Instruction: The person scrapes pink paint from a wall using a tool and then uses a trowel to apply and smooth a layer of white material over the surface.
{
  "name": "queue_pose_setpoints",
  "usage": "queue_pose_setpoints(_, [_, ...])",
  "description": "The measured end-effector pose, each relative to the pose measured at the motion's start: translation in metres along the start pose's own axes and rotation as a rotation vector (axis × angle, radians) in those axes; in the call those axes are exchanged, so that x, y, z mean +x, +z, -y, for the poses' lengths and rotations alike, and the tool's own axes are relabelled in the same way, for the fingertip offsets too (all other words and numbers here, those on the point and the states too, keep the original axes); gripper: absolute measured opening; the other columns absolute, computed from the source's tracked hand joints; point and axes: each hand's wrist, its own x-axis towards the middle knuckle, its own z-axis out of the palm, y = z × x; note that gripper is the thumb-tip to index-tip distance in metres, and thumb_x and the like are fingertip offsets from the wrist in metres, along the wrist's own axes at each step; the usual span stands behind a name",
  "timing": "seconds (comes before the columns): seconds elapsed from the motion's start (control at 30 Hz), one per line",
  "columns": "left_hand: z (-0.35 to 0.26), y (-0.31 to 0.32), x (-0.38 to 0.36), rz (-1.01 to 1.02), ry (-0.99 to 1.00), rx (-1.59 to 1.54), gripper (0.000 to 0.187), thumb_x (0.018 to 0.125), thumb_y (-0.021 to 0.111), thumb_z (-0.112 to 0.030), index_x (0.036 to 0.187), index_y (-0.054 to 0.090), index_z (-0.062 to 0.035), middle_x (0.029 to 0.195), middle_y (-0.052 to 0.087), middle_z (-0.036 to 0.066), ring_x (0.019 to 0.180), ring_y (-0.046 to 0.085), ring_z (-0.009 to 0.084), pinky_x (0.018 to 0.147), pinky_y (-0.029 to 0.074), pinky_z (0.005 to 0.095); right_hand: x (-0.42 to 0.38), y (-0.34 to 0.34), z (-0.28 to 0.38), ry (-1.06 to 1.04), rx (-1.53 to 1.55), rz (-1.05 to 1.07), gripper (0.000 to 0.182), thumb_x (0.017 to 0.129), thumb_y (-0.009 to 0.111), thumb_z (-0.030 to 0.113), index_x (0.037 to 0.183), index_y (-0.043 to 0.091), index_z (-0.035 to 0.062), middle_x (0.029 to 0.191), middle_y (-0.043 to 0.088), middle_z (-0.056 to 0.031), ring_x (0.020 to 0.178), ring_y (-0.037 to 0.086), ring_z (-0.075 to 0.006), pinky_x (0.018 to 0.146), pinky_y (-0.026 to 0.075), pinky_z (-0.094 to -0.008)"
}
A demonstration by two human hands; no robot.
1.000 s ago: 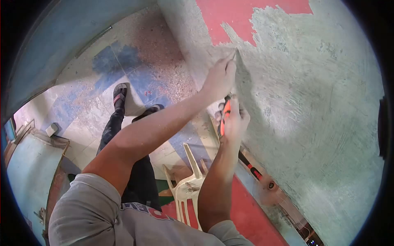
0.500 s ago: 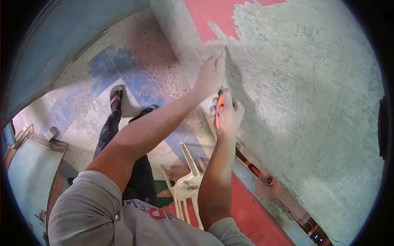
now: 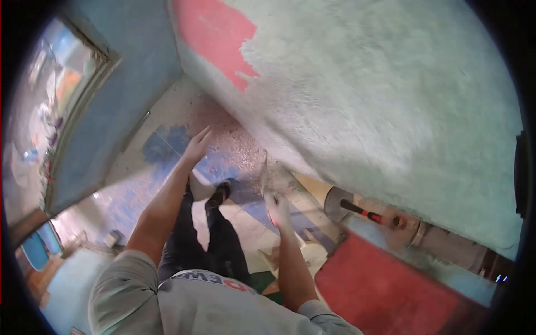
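Observation:
My left hand [image 3: 197, 146] hangs in the air over the floor, away from the wall. Its fingers are stretched out and nothing shows in them. My right hand [image 3: 278, 209] is closed round the handle of a scraper [image 3: 264, 170], whose thin blade points away from me. Most of the handle is hidden in the fist; a bit of orange shows. Both hands are apart from the wall [image 3: 357, 106], which is rough and grey-green with a patch of pink paint [image 3: 218, 36] on its upper left.
Paint chips [image 3: 237, 142] litter the floor along the wall's foot. A black-and-red handled tool [image 3: 371, 215] lies on a ledge at right, beside a red panel [image 3: 385, 273]. A pale plastic chair [image 3: 307, 254] stands partly behind my right forearm. A window opening [image 3: 61, 84] is at left.
Both hands have come down off the wall and moved apart. My left hand has left the blade area and opened; the right still grips the scraper. The view has swung left.

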Motion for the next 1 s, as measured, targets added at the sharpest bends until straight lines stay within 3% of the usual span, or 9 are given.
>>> queue_pose_setpoints(0.1, [0.035, -0.130, -0.109, -0.040, -0.414, -0.083, 0.057, 0.101, 0.056, -0.036, 0.148, 0.049, -0.0035, 0.146, 0.054, 0.010, 0.128, 0.054, 0.0254, 0.103, 0.046, 0.0372, -0.121, -0.013, -0.155, 0.180, -0.360, 0.112, 0.052, 0.087, 0.070, 0.047, 0.110, 0.070, 0.0001, 0.101, 0.070, -0.0245, 0.100, 0.069, -0.0371, 0.081, 0.051, -0.0464])
queue_pose_setpoints(0.2, [0.165, -0.267, -0.234, -0.750, -0.497, -0.322, 0.068, 0.103, 0.047, -0.050, 0.153, 0.036, -0.0050, 0.150, 0.047, 0.017, 0.131, 0.051, 0.0308, 0.100, 0.049, 0.0473, -0.262, -0.029, -0.262, 0.613, -0.229, 0.221, 0.039, 0.086, 0.075, 0.036, 0.109, 0.073, 0.0042, 0.073, 0.069, -0.0141, 0.059, 0.067, -0.0282, 0.058, 0.055, -0.0399])
queue_pose_setpoints(0.23, [0.153, -0.292, -0.228, -0.728, -0.466, -0.284, 0.068, 0.103, 0.047, -0.050, 0.153, 0.036, -0.0050, 0.150, 0.047, 0.017, 0.131, 0.051, 0.0308, 0.100, 0.049, 0.0473, -0.324, -0.019, -0.354, 0.642, 0.634, 0.085, 0.035, 0.088, 0.073, 0.028, 0.114, 0.069, 0.0054, 0.064, 0.061, -0.0084, 0.044, 0.059, -0.0232, 0.042, 0.048, -0.0368])
queue_pose_setpoints(0.33, [0.170, -0.349, -0.350, -0.513, -0.497, -0.134, 0.058, 0.100, 0.051, -0.045, 0.140, 0.045, -0.0032, 0.134, 0.054, 0.019, 0.120, 0.056, 0.0321, 0.094, 0.050, 0.0467, -0.416, 0.062, -0.462, 1.036, 0.564, -0.487, 0.021, 0.094, 0.064, 0.025, 0.099, 0.064, 0.0046, 0.068, 0.060, -0.0097, 0.043, 0.058, -0.0236, 0.040, 0.046, -0.0367])
queue_pose_setpoints(0.4, [0.169, -0.367, -0.385, -0.357, -0.558, 0.000, 0.052, 0.098, 0.053, -0.041, 0.132, 0.051, -0.0020, 0.124, 0.058, 0.021, 0.113, 0.058, 0.0330, 0.090, 0.051, 0.0463, -0.441, 0.028, -0.266, 1.062, 0.756, -0.777, 0.021, 0.094, 0.064, 0.025, 0.095, 0.060, 0.0046, 0.063, 0.057, -0.0102, 0.038, 0.053, -0.0244, 0.036, 0.042, -0.0384])
queue_pose_setpoints(0.57, [0.130, -0.355, -0.308, 0.062, -0.724, 0.440, 0.038, 0.093, 0.060, -0.032, 0.111, 0.066, 0.0011, 0.098, 0.070, 0.024, 0.094, 0.065, 0.0352, 0.079, 0.052, 0.0452, -0.476, 0.194, -0.361, 0.565, 0.051, -0.899, 0.030, 0.101, 0.057, 0.029, 0.082, 0.062, 0.0058, 0.066, 0.056, -0.0063, 0.056, 0.062, -0.0230, 0.054, 0.052, -0.0415])
queue_pose_setpoints(0.7, [0.010, -0.280, -0.172, 0.205, -0.380, 0.435, 0.045, 0.098, 0.057, -0.028, 0.137, 0.058, -0.0058, 0.107, 0.069, 0.005, 0.080, 0.064, 0.0175, 0.061, 0.049, 0.0328, -0.469, 0.227, -0.196, 1.167, 0.620, -0.694, 0.048, 0.089, 0.064, 0.048, 0.101, 0.070, 0.0028, 0.070, 0.067, -0.0135, 0.060, 0.067, -0.0270, 0.050, 0.050, -0.0428])
queue_pose_setpoints(0.83, [-0.122, -0.241, -0.176, 0.205, 0.095, 0.242, 0.050, 0.102, 0.055, -0.028, 0.147, 0.049, -0.0087, 0.134, 0.061, 0.007, 0.119, 0.060, 0.0229, 0.095, 0.049, 0.0352, -0.487, 0.341, -0.201, 1.192, 0.493, -0.705, 0.043, 0.086, 0.071, 0.045, 0.095, 0.073, 0.0028, 0.076, 0.069, -0.0148, 0.061, 0.068, -0.0264, 0.051, 0.052, -0.0414])
queue_pose_setpoints(1.0, [-0.083, -0.286, -0.188, 0.239, -0.051, 0.307, 0.055, 0.100, 0.058, -0.032, 0.148, 0.047, -0.0074, 0.141, 0.058, 0.010, 0.119, 0.060, 0.0264, 0.094, 0.049, 0.0374, -0.532, 0.360, -0.135, 1.301, 0.761, -0.667, 0.031, 0.084, 0.075, 0.035, 0.095, 0.075, 0.0065, 0.081, 0.073, -0.0137, 0.066, 0.071, -0.0260, 0.055, 0.056, -0.0383])
